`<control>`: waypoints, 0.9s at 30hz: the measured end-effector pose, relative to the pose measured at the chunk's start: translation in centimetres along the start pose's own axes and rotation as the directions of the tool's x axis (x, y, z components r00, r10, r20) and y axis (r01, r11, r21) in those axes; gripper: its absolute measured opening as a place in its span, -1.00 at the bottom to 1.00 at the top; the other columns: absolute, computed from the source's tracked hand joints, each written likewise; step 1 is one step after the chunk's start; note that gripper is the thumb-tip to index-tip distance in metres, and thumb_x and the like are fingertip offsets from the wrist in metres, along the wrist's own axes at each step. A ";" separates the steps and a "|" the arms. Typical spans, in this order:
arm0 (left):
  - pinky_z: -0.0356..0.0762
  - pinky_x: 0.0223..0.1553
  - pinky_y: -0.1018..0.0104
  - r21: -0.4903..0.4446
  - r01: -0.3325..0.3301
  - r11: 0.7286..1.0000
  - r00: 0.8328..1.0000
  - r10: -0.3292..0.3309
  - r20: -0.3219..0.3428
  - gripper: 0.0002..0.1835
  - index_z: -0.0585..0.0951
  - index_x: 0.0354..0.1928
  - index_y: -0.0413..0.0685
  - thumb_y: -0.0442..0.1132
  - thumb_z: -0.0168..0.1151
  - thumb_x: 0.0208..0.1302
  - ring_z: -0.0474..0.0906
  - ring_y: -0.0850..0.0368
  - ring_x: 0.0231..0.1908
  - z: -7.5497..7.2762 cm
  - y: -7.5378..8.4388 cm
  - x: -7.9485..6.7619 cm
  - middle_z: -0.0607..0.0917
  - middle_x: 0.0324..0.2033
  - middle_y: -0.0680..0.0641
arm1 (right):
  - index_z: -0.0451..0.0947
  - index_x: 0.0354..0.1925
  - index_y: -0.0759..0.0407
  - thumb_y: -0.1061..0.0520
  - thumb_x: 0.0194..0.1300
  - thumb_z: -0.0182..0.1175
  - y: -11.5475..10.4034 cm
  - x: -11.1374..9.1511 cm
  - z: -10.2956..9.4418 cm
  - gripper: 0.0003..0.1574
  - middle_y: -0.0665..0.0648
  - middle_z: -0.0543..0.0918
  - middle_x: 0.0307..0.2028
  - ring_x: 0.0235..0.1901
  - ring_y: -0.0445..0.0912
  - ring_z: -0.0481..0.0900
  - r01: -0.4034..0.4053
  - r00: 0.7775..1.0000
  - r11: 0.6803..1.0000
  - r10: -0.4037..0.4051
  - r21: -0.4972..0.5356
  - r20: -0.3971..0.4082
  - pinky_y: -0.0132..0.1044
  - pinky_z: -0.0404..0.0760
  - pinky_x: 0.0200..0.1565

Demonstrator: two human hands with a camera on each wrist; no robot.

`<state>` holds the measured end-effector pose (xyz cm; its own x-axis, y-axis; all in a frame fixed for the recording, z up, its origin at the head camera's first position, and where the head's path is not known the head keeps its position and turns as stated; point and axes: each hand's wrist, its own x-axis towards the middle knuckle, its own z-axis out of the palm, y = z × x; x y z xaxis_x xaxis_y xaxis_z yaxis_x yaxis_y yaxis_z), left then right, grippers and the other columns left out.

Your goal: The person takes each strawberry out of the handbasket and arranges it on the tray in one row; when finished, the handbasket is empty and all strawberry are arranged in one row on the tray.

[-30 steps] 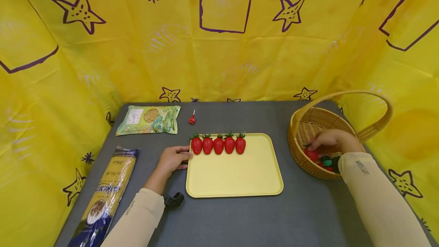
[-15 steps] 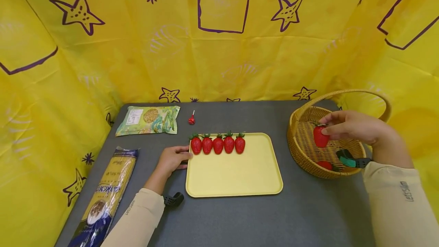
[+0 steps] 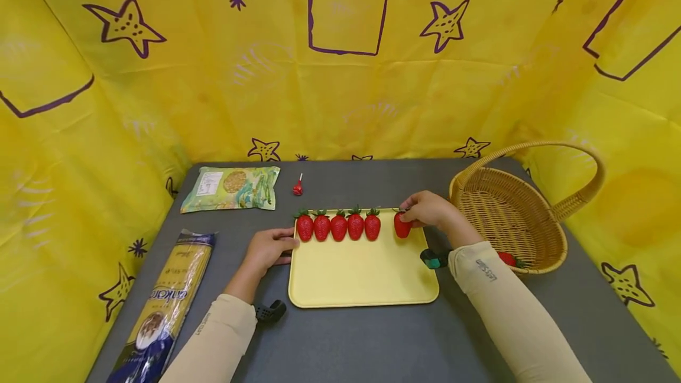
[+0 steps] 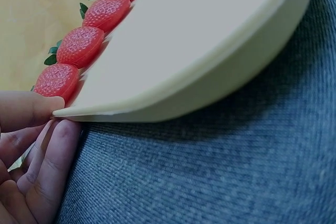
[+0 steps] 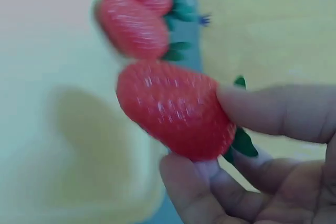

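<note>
A pale yellow tray [image 3: 362, 276] lies on the table, with several red strawberries [image 3: 339, 226] side by side along its far edge, green leaves pointing away. My left hand [image 3: 268, 248] pinches the tray's left rim, thumb above and fingers beneath, as the left wrist view shows. Between thumb and fingers, my right hand [image 3: 430, 210] holds another strawberry [image 5: 176, 109] over the tray's far right corner. A gap separates it from the row. To the right stands a wicker basket [image 3: 497, 194] with a strawberry [image 3: 508, 259] visible inside, low at the front.
A green printed food packet [image 3: 234, 188] lies at the back left, a red lollipop [image 3: 298, 187] to its right. Along the left edge is a long spaghetti packet [image 3: 167, 300]. The basket's tall handle [image 3: 580, 149] arches upward. Yellow patterned cloth [image 3: 340, 99] surrounds the table.
My right hand has lifted a strawberry out of the basket and carried it left to above the tray. The left hand has stayed at the tray's rim.
</note>
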<state>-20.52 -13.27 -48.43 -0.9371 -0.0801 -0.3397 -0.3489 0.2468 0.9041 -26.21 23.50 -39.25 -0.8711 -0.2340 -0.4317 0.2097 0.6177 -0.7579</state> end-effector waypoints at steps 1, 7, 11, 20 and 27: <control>0.72 -0.36 0.22 0.001 -0.003 1.000 1.000 0.003 0.002 -0.51 0.60 0.18 -0.21 -0.30 0.41 0.18 0.69 0.08 -0.28 0.0 0.0 0.0 0.70 -0.08 -0.20 | 0.48 0.05 0.47 0.31 0.26 0.27 0.1 0.6 0.4 -0.59 0.30 0.57 -0.10 -0.25 0.00 0.61 -0.015 1.000 1.000 0.015 0.008 -0.017 0.01 0.63 0.01; 0.72 -0.36 0.22 -0.002 -0.005 1.000 1.000 0.005 0.003 -0.53 0.61 0.16 -0.21 -0.30 0.40 0.19 0.69 0.06 -0.25 0.1 0.2 0.1 0.68 -0.03 -0.23 | 0.51 0.01 0.47 0.37 0.22 0.28 0.4 2.7 2.0 -0.62 0.29 0.57 -0.13 -0.32 -0.02 0.61 -0.046 0.998 0.999 0.047 0.025 -0.040 -0.03 0.67 -0.06; 0.72 -0.33 0.21 -0.011 0.002 1.000 1.000 -0.002 0.013 -0.55 0.62 0.15 -0.19 -0.29 0.40 0.20 0.69 0.05 -0.23 0.1 0.4 0.1 0.66 0.00 -0.24 | 0.52 0.01 0.47 0.39 0.21 0.27 0.4 3.2 2.2 -0.63 0.30 0.56 -0.12 -0.31 0.00 0.60 -0.063 0.997 0.998 0.064 0.018 -0.035 -0.05 0.68 -0.07; 0.72 -0.33 0.21 -0.015 0.012 1.000 1.000 -0.012 0.010 -0.56 0.63 0.14 -0.19 -0.30 0.40 0.18 0.69 0.05 -0.23 0.1 0.4 0.2 0.66 0.00 -0.24 | 0.57 0.03 0.39 0.31 0.25 0.27 0.3 3.6 2.7 -0.64 0.25 0.59 -0.13 -0.24 0.03 0.55 -0.058 0.998 0.993 0.054 -0.106 -0.044 -0.14 0.65 -0.10; 0.72 -0.34 0.21 -0.018 0.021 1.000 1.000 -0.021 0.009 -0.56 0.64 0.13 -0.21 -0.30 0.41 0.18 0.69 0.06 -0.25 0.1 0.3 0.2 0.67 -0.01 -0.24 | 0.58 0.04 0.38 0.30 0.26 0.25 0.3 3.8 2.8 -0.63 0.23 0.61 -0.12 -0.23 0.03 0.54 -0.046 0.998 0.992 0.042 -0.115 -0.044 -0.13 0.63 -0.09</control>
<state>-20.76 -13.15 -48.26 -0.9296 -0.0761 -0.3607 -0.3684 0.2274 0.9014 -28.17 20.70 -42.53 -0.8802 -0.1751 -0.4411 0.1974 0.7102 -0.6757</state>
